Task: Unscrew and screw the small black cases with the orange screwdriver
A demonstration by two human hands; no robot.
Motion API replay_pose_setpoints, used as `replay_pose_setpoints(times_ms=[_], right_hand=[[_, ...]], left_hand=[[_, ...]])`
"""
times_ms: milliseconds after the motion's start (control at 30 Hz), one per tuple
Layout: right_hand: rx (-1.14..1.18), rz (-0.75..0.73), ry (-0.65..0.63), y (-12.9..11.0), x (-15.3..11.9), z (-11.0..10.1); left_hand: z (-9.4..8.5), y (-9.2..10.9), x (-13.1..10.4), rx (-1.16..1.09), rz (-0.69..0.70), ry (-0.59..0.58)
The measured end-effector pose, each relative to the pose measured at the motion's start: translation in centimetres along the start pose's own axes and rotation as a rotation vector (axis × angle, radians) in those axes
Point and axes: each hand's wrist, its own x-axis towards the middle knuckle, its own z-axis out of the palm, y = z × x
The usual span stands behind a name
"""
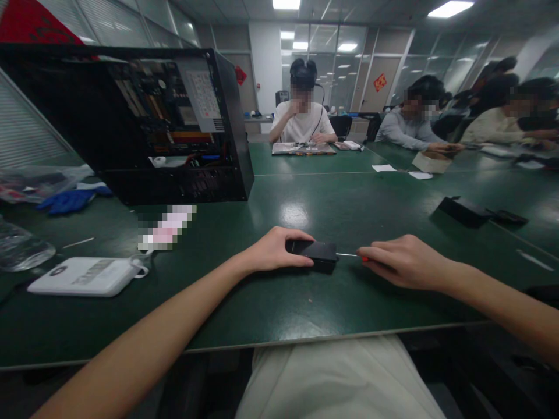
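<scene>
Black box-shaped device (321, 251) lies flat on the green bench (279, 314), in front of the person and between the two hands. It is long and rectangular, with straight edges and a dark top that catches a slight sheen; its left part is partly covered by the grip, and its right end is exposed. The left hand (277, 250) is partly open, spread to the device's width: the thumb presses along the near side while fingers reach along the far side. At the device's right end, a screwdriver's thin metal shaft (348, 254) lies nearly level, pointing left; whether its tip sits in a screw cannot be told. Its red handle (363, 256), mostly hidden, is in the right hand (406, 262), which is closed with curled fingers.
</scene>
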Motion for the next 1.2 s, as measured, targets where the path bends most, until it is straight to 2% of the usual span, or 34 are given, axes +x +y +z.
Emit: replay_pose_setpoints(times_ms=[133, 367, 700, 833, 967, 1200], right_hand=[[0.03, 0.052, -0.013, 0.8, -0.7, -0.4], [0.125, 0.082, -0.02, 0.9, 0.8, 0.1], [0.319, 0.174, -0.034, 1.9, 0.4, 0.3], [0.347, 0.137, -0.079, 2.6, 2.0, 0.8], [0.401, 0.072, -0.07, 3.2, 3.4, 0.8], [0.416, -0.015, -0.04, 3.6, 3.1, 0.2]], left_hand=[[0.3, 0.2, 0.1, -0.012, 0.003, -0.001], [0.5, 0.3, 0.0, -0.018, 0.005, 0.0], [0.8, 0.7, 0.0, -0.049, 0.031, -0.038], [0.8, 1.0, 0.0, -0.032, 0.038, -0.061], [0.7, 1.1, -0.1, -0.021, 0.038, -0.054], [0.3, 1.2, -0.1, -0.057, 0.043, -0.107]])
